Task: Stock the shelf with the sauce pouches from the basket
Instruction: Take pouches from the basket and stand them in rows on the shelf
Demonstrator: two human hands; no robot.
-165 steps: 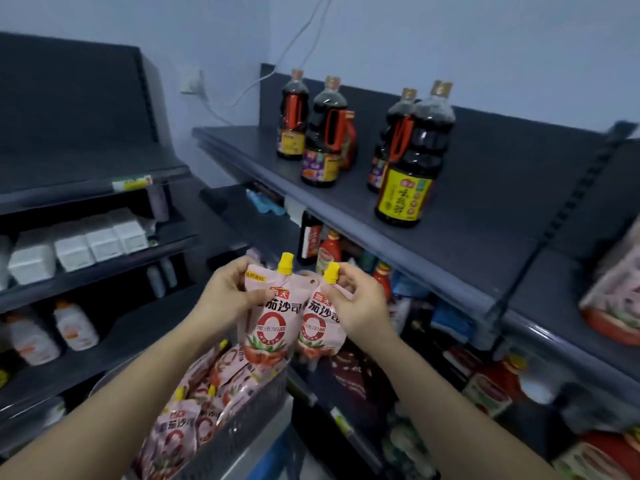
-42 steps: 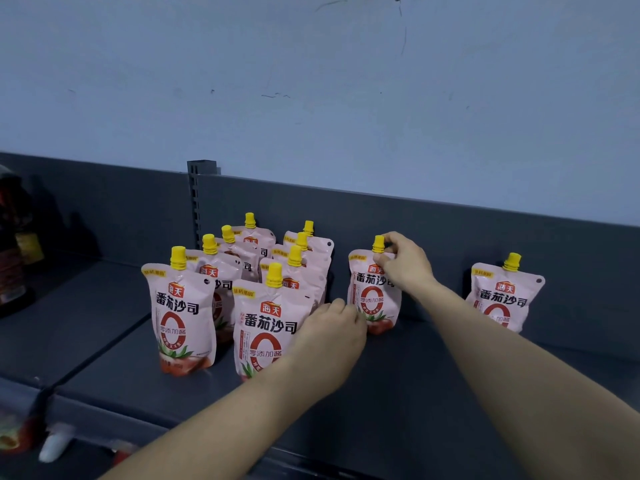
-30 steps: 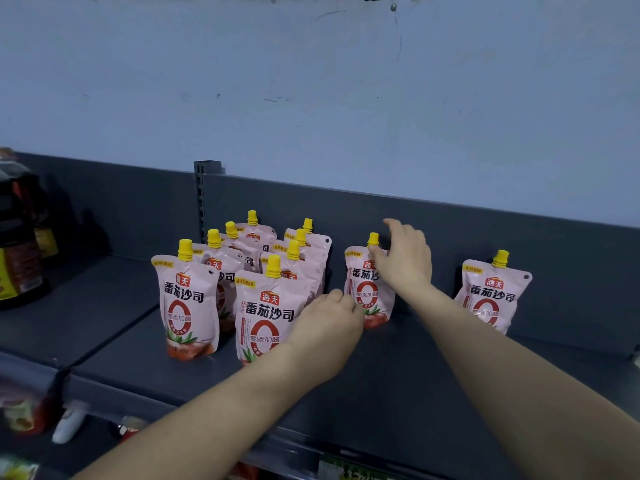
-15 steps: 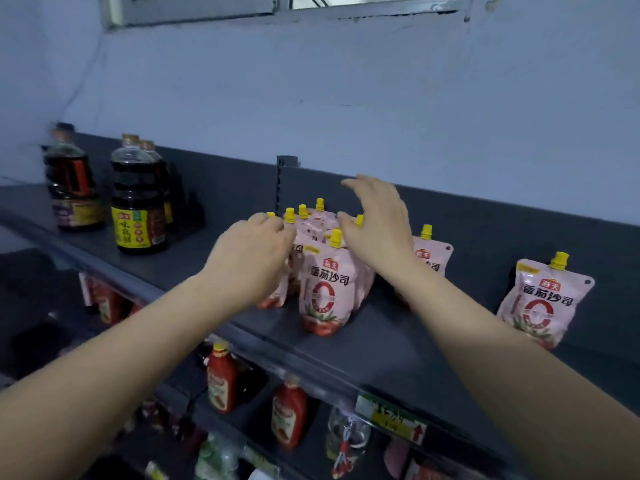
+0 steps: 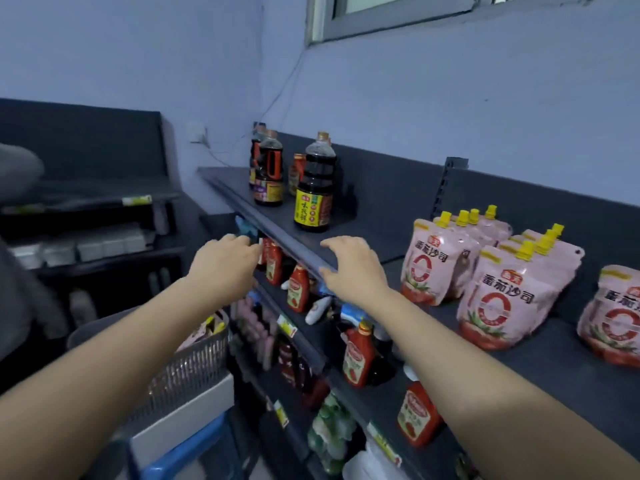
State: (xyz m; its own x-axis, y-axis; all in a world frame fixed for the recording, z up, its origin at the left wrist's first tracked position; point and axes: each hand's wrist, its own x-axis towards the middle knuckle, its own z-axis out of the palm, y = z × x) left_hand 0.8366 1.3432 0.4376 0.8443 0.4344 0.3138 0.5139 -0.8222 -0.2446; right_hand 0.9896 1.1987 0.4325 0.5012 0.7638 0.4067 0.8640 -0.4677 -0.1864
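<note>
Evidently the stocking was well advanced but not finished. On the top shelf (image 5: 540, 355) a cluster of pink sauce pouches (image 5: 498, 271) with yellow caps stood upright in two close rows running back toward the rear panel, the front pouch of each row facing outward. One further pouch (image 5: 614, 317) stood apart to the right, partly cut off by the frame edge, so whether more stood beyond it could not be told. Dark sauce bottles (image 5: 313, 192) occupied the far left end of the same shelf, well apart from the pouches, with bare shelf between.

Both hands were empty. The left hand (image 5: 225, 265) was off the shelf edge toward the basket side, its grip loosely curled and pinching nothing. The right hand (image 5: 353, 268) hovered over the front edge of the shelf, its grip spread, fingers apart, holding nothing.

The basket (image 5: 187, 362) sat low at the left, below the left forearm. Pink packaging with yellow showed above its rim, so stock apparently remained; the count could not be read.

Judgement: the placing step was complete for the moment and a return to the basket appeared due. Remaining work: the rest of the basket, with room beside the standing rows
</note>
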